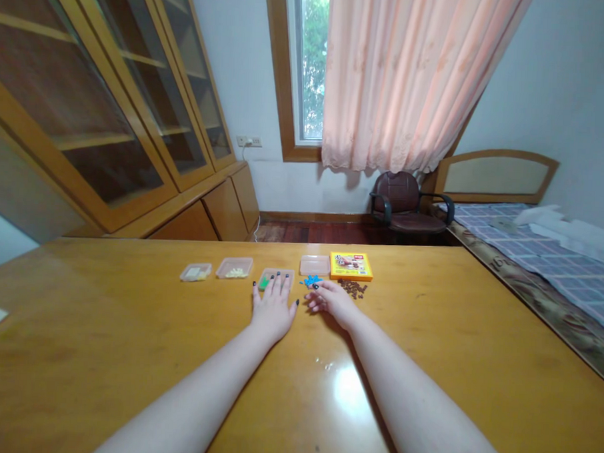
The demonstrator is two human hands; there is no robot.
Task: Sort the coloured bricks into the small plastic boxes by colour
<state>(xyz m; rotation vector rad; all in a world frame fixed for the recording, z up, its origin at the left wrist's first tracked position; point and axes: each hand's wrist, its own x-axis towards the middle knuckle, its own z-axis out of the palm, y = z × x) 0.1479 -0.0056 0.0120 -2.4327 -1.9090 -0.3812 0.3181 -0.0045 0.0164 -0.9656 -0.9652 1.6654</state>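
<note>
Left hand [273, 311] lies open and empty at a clear tray [277, 277] of green pieces [263, 283] on the wooden bench [127, 326]; right hand [333, 302], also open, rests beside blue pieces [311, 280].

Head-worn camera looks forward and down

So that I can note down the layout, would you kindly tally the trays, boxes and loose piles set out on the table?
Clear plastic trays: 4
Yellow printed box: 1
Blue pile of small pieces: 1
Brown pile of small pieces: 1
Total: 7
</note>
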